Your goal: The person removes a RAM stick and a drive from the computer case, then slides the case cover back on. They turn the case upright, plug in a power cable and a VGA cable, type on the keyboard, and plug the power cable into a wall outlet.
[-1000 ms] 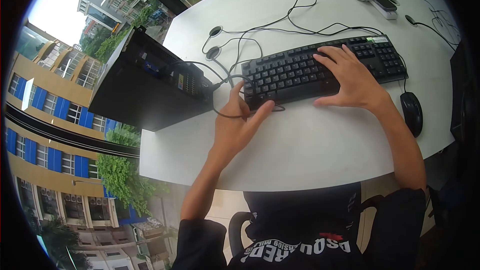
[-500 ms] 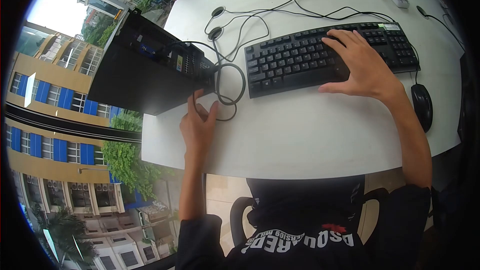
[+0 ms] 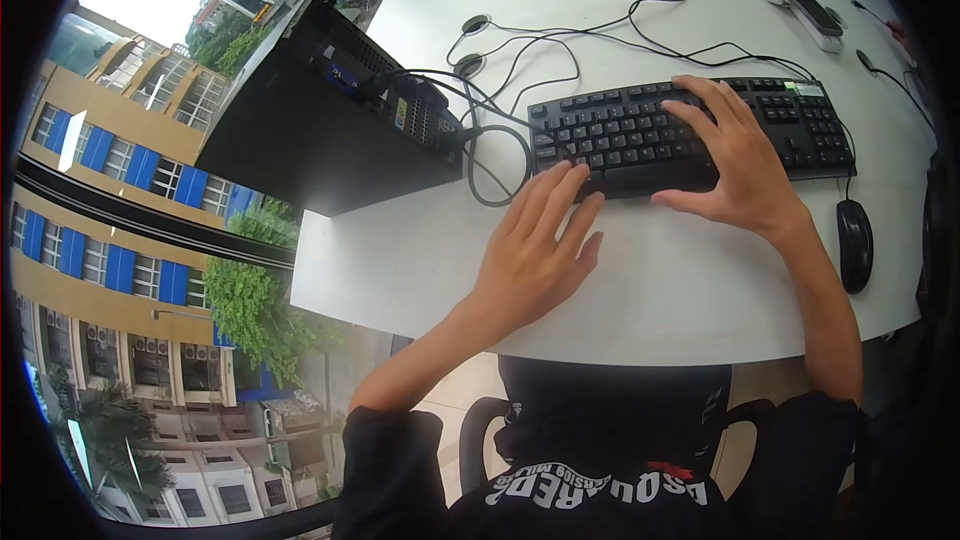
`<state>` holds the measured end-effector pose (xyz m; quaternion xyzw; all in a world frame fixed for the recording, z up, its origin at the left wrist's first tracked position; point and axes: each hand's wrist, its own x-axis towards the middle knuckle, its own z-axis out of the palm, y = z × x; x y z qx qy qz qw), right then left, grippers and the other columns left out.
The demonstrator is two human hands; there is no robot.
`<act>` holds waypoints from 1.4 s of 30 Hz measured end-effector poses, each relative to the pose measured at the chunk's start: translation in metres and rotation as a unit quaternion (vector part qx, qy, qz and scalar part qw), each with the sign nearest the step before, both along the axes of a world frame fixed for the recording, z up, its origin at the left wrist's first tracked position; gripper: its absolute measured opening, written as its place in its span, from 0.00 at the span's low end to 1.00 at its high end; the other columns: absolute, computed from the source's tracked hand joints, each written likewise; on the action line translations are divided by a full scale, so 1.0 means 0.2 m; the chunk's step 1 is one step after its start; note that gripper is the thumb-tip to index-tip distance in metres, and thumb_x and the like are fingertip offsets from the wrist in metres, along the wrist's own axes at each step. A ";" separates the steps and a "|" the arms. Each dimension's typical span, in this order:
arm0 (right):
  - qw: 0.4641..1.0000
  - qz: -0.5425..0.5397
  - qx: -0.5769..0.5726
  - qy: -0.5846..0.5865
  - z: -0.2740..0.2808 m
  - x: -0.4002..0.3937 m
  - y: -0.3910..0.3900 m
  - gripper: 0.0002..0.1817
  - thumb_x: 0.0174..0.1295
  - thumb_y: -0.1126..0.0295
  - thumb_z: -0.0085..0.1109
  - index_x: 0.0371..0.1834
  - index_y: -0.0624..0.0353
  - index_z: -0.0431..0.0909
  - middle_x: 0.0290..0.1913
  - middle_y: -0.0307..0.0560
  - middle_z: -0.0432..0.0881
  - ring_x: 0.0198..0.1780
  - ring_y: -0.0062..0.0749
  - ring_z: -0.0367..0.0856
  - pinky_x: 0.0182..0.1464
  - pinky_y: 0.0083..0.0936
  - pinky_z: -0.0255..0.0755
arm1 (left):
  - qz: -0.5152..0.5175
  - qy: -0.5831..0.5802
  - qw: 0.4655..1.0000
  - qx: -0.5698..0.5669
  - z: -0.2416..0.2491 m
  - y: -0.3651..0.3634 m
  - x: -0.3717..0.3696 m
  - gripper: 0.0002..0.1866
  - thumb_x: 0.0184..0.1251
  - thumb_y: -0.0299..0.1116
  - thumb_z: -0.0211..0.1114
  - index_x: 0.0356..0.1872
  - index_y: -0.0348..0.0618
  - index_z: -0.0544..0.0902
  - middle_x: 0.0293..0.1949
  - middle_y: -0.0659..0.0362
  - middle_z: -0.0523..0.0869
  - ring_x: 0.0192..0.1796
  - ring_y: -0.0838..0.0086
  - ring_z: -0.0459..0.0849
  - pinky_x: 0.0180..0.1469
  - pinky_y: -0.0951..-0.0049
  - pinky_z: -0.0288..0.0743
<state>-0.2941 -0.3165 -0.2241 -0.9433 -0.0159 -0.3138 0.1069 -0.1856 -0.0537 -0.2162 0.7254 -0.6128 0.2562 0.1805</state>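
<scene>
A black keyboard lies on the white table. My left hand is at the keyboard's lower left corner, fingers spread and the fingertips over its front edge. Over the right middle of the keys rests my right hand, its fingers apart and its thumb at the front edge. Neither hand holds anything. To the left stands a black computer tower, its rear ports facing the keyboard and cables plugged into it.
A black mouse lies right of the keyboard. Thin black cables loop behind it, near two round cable grommets. A phone sits on a white object at the back right. A window is at the left.
My left hand has left the cable by the tower's back and moved right to the keyboard, its fingers now spread. My right hand stays over the keys. The whole view has shifted slightly.
</scene>
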 end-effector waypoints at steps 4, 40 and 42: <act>0.999 0.014 0.009 -0.035 0.06 -0.01 0.03 0.35 0.49 0.57 0.81 0.59 0.58 0.79 0.64 0.50 0.76 0.67 0.49 0.74 0.69 0.43 0.71 | -0.016 -0.037 0.998 -0.039 0.00 -0.10 -0.02 0.18 0.50 0.28 0.77 0.46 0.44 0.87 0.56 0.54 0.86 0.59 0.58 0.84 0.69 0.54 0.73; 0.996 -0.011 -0.032 -0.082 0.00 0.12 0.10 0.06 0.52 0.80 0.72 0.33 0.63 0.86 0.32 0.41 0.78 0.36 0.36 0.75 0.41 0.33 0.69 | -0.044 0.074 0.996 -0.011 -0.12 -0.26 0.16 0.29 0.59 0.37 0.76 0.61 0.33 0.81 0.54 0.51 0.83 0.57 0.58 0.83 0.59 0.62 0.78; 0.996 -0.015 -0.013 -0.084 -0.02 0.12 0.10 0.06 0.52 0.80 0.72 0.34 0.63 0.87 0.32 0.40 0.78 0.36 0.35 0.75 0.41 0.32 0.69 | -0.039 0.077 0.996 -0.009 -0.13 -0.27 0.16 0.28 0.59 0.37 0.76 0.59 0.34 0.83 0.57 0.52 0.82 0.59 0.59 0.82 0.60 0.62 0.77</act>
